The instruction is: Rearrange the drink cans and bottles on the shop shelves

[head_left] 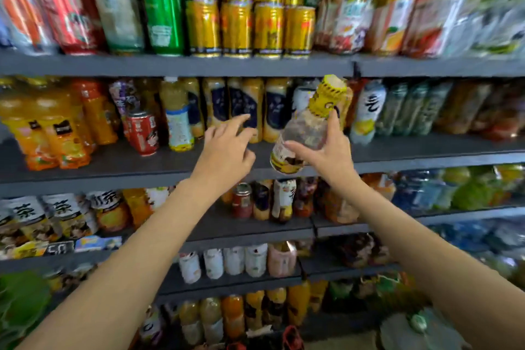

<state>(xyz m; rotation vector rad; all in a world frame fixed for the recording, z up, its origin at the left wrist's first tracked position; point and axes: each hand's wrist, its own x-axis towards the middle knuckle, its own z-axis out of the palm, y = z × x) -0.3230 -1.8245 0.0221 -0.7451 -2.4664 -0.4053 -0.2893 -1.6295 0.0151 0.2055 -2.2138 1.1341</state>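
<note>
Bottles and cans mostly stand in rows, yet your right hand (326,156) grips a yellow-capped bottle (309,125), tilted, off the middle shelf (113,167). Your left hand (227,150), fingers spread and holding nothing, reaches toward the dark-labelled bottles (244,108). Placement is still pending; a red can (143,133) leans nearby, left.

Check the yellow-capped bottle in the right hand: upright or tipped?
Tipped. The yellow-capped bottle, held by the right hand, leans with its cap up-right and base down-left, off the shelf.
</note>
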